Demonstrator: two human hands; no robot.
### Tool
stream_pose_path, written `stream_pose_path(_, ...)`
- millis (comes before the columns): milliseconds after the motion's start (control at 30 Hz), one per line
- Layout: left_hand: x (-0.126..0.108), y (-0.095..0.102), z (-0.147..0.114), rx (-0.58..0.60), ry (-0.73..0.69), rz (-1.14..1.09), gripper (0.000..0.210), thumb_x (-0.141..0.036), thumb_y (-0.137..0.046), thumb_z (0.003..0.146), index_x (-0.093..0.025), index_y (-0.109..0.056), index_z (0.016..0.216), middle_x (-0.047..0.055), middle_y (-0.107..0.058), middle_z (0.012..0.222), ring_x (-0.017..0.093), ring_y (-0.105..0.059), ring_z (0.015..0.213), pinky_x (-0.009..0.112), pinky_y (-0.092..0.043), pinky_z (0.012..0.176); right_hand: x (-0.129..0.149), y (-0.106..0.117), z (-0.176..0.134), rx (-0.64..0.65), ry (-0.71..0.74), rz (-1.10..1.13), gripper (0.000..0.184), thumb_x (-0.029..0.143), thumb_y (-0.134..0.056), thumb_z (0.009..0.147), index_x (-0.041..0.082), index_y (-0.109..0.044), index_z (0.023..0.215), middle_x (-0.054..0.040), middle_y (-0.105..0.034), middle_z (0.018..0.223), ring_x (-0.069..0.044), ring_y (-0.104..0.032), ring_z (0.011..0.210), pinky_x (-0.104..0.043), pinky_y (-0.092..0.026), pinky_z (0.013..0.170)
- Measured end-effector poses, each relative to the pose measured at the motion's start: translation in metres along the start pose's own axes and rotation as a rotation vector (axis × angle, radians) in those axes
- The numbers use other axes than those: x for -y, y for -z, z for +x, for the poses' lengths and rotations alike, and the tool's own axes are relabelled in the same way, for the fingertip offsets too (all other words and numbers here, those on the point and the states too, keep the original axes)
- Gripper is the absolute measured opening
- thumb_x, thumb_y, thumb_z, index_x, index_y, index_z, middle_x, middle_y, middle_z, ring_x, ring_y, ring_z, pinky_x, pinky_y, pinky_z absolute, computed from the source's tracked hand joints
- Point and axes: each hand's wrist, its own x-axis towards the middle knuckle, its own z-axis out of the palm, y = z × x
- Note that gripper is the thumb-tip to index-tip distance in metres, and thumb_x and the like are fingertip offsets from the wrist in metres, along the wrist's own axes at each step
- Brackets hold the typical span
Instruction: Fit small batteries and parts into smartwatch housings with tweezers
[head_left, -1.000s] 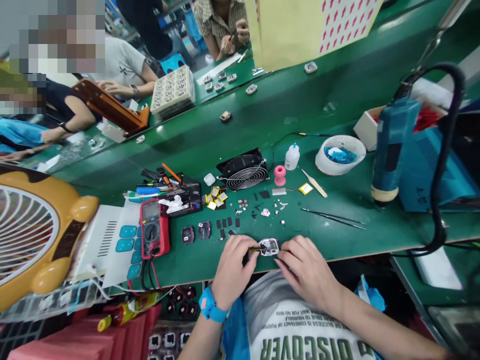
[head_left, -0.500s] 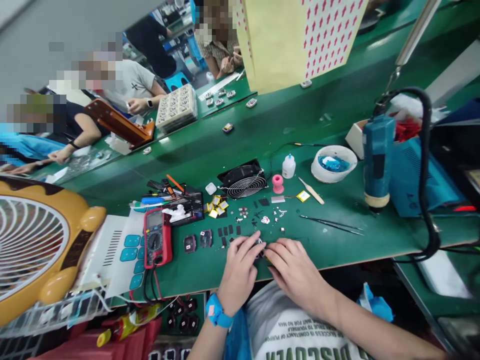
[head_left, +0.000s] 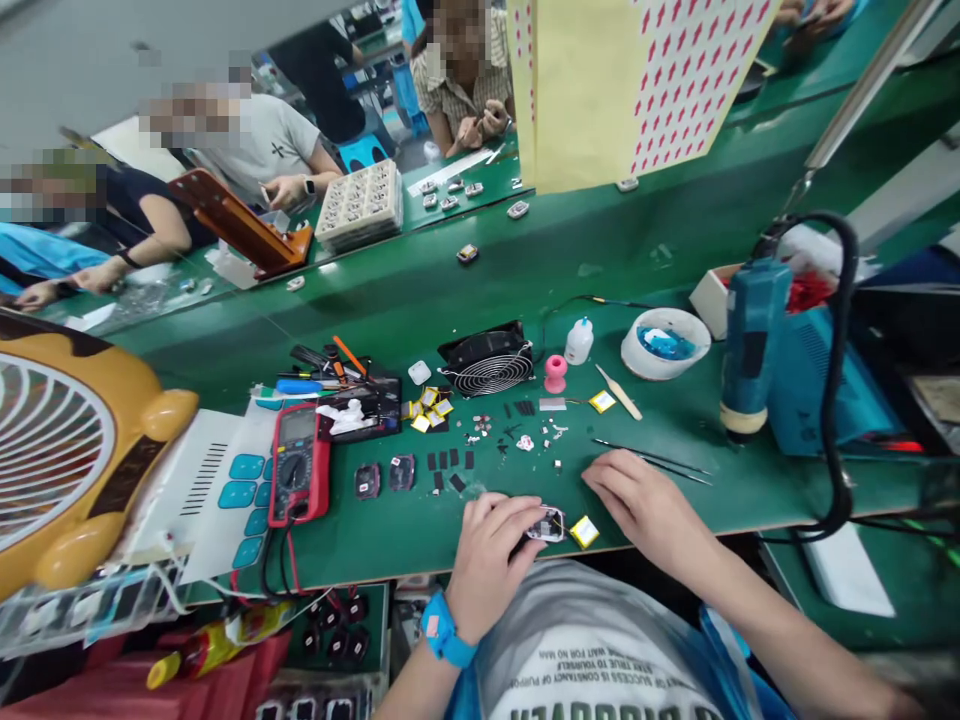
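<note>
My left hand (head_left: 495,555) is closed on a small device casing (head_left: 547,523) near the table's front edge. White rim and dark inner parts show; the fingers hide the rest of it. Just right of the casing lies a yellow-edged battery (head_left: 585,531). My right hand (head_left: 643,500) is apart from the casing, palm down over the table, its fingers stretched out and nothing visible in them. Close beyond it is a pair of dark tweezers (head_left: 660,460), partly behind the hand. Small black pads (head_left: 450,460) and tiny loose parts (head_left: 525,442) lie ahead of both hands.
A red multimeter (head_left: 298,465) and two dark casings (head_left: 401,471) are to the left. Farther back stand a black fan (head_left: 487,360), a white bottle (head_left: 579,341) and a white bowl (head_left: 634,350). An electric screwdriver (head_left: 754,340) hangs at right. Co-workers sit across the green bench.
My right hand has left the casing and moved right toward the tweezers. My left hand stays on the casing, which now shows along with the battery. The view has shifted slightly.
</note>
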Motion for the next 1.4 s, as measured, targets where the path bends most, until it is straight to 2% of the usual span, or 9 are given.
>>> stream_pose_path(167, -0.002, -0.004, 0.001, -0.022, 0.041, -0.037, 0.034, -0.007, -0.093, 0.103, -0.035, -0.09, 0.122, 0.002, -0.103, 0.133, 0.032, -0.092, 0.111, 0.049, -0.08, 0.094, -0.005, -0.003, 0.025, 0.136, 0.008, -0.104, 0.054, -0.006, -0.058, 0.109, 0.024, -0.096, 0.133, -0.006, -0.092, 0.105, -0.023, -0.089, 0.08, -0.028, -0.073, 0.071)
stream_pose_path(333, -0.002, 0.0, 0.001, 0.005, 0.082, -0.066, 0.031, -0.013, -0.095, 0.103, -0.034, -0.091, 0.125, 0.006, -0.103, 0.135, 0.038, -0.096, 0.114, 0.055, -0.084, 0.097, -0.004, -0.01, 0.035, 0.189, -0.006, -0.158, 0.04, -0.008, -0.067, 0.107, 0.023, -0.093, 0.109, -0.0072, -0.09, 0.103, -0.023, -0.085, 0.076, -0.029, -0.062, 0.065)
stream_pose_path(567, -0.004, 0.005, 0.011, -0.017, 0.176, -0.157, 0.029, -0.018, -0.083, 0.114, -0.036, -0.091, 0.135, 0.006, -0.101, 0.134, 0.036, -0.099, 0.121, 0.052, -0.086, 0.105, -0.002, -0.014, 0.028, 0.125, -0.019, -0.108, 0.033, -0.002, -0.072, 0.111, 0.026, -0.083, 0.099, -0.0023, -0.084, 0.092, -0.024, -0.082, 0.076, -0.033, -0.065, 0.07)
stream_pose_path(733, -0.009, 0.004, 0.022, -0.077, 0.261, -0.298, 0.028, -0.025, -0.081, 0.118, -0.032, -0.096, 0.14, 0.007, -0.102, 0.123, 0.03, -0.098, 0.102, 0.048, -0.087, 0.101, 0.02, -0.015, 0.021, 0.053, 0.059, -0.003, 0.032, 0.006, -0.068, 0.118, 0.028, -0.085, 0.101, -0.002, -0.085, 0.09, -0.024, -0.083, 0.076, -0.035, -0.07, 0.072)
stream_pose_path(833, -0.014, 0.006, 0.027, -0.089, 0.273, -0.377, 0.019, -0.034, -0.082, 0.12, -0.036, -0.101, 0.124, 0.004, -0.102, 0.113, 0.033, -0.097, 0.096, 0.052, -0.088, 0.091, 0.035, -0.018, 0.017, 0.017, 0.096, 0.052, 0.035, 0.01, -0.065, 0.121, 0.028, -0.083, 0.098, -0.0024, -0.085, 0.09, -0.024, -0.083, 0.076, -0.036, -0.072, 0.074)
stream_pose_path(933, -0.018, 0.009, 0.031, -0.107, 0.319, -0.473, 0.025, -0.041, -0.081, 0.122, -0.039, -0.101, 0.108, 0.003, -0.102, 0.105, 0.034, -0.096, 0.094, 0.056, -0.087, 0.089, 0.042, -0.019, 0.017, -0.03, 0.107, 0.089, 0.037, 0.009, -0.063, 0.121, 0.027, -0.083, 0.097, -0.0021, -0.085, 0.088, -0.023, -0.083, 0.075, -0.037, -0.072, 0.071)
stream_pose_path(1100, -0.017, 0.003, 0.029, -0.116, 0.411, -0.57, 0.033, -0.06, -0.085, 0.119, -0.036, -0.1, 0.102, 0.004, -0.102, 0.099, 0.029, -0.096, 0.088, 0.046, -0.086, 0.084, 0.046, -0.021, 0.015, -0.083, 0.1, 0.111, 0.036, 0.009, -0.061, 0.122, 0.031, -0.082, 0.102, 0.0002, -0.087, 0.087, -0.022, -0.083, 0.072, -0.035, -0.073, 0.067)
stream_pose_path(1267, -0.014, -0.009, 0.022, -0.091, 0.476, -0.623, 0.031, -0.054, -0.084, 0.121, -0.031, -0.101, 0.109, 0.006, -0.101, 0.098, 0.024, -0.094, 0.082, 0.037, -0.083, 0.078, 0.044, -0.022, 0.01, -0.099, 0.111, 0.094, 0.037, 0.009, -0.06, 0.122, 0.031, -0.08, 0.101, 0.0, -0.085, 0.086, -0.022, -0.081, 0.071, -0.034, -0.071, 0.067)
stream_pose_path(1400, -0.011, -0.009, 0.02, -0.125, 0.472, -0.558, 0.02, -0.042, -0.083, 0.12, -0.034, -0.1, 0.127, 0.006, -0.103, 0.116, 0.024, -0.094, 0.09, 0.039, -0.084, 0.088, 0.03, -0.024, 0.014, -0.097, 0.1, -0.008, 0.042, 0.008, -0.058, 0.123, 0.03, -0.078, 0.094, -0.0001, -0.08, 0.082, -0.023, -0.077, 0.069, -0.036, -0.064, 0.065)
